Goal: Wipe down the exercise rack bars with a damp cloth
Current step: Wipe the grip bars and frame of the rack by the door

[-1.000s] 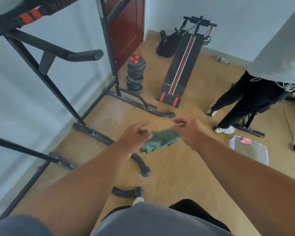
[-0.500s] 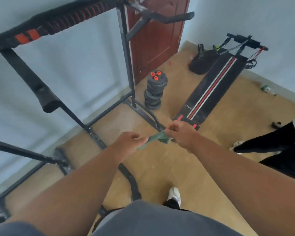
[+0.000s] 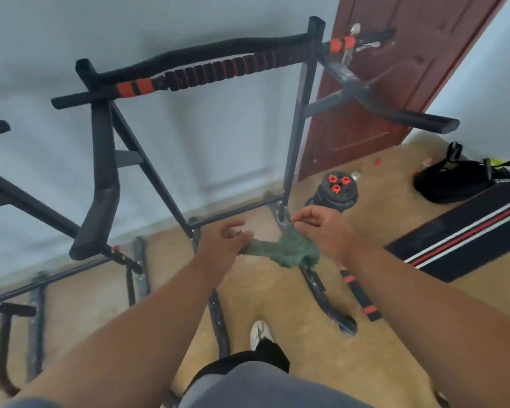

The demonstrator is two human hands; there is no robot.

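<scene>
Both hands hold a green cloth (image 3: pixel 289 250) stretched between them in mid-air, in front of the black exercise rack (image 3: pixel 295 119). The left hand (image 3: pixel 221 241) grips one bunched end with curled fingers; the right hand (image 3: pixel 321 231) pinches the other end, though motion blur makes the exact finger hold hard to read. The cloth hangs apart from every bar, below the padded top bar (image 3: pixel 218 66) with orange bands. A stack of weight plates (image 3: pixel 334 192) stands on the wooden floor (image 3: pixel 277 295) beside the rack's right upright, near a red-brown door (image 3: pixel 395 83).
</scene>
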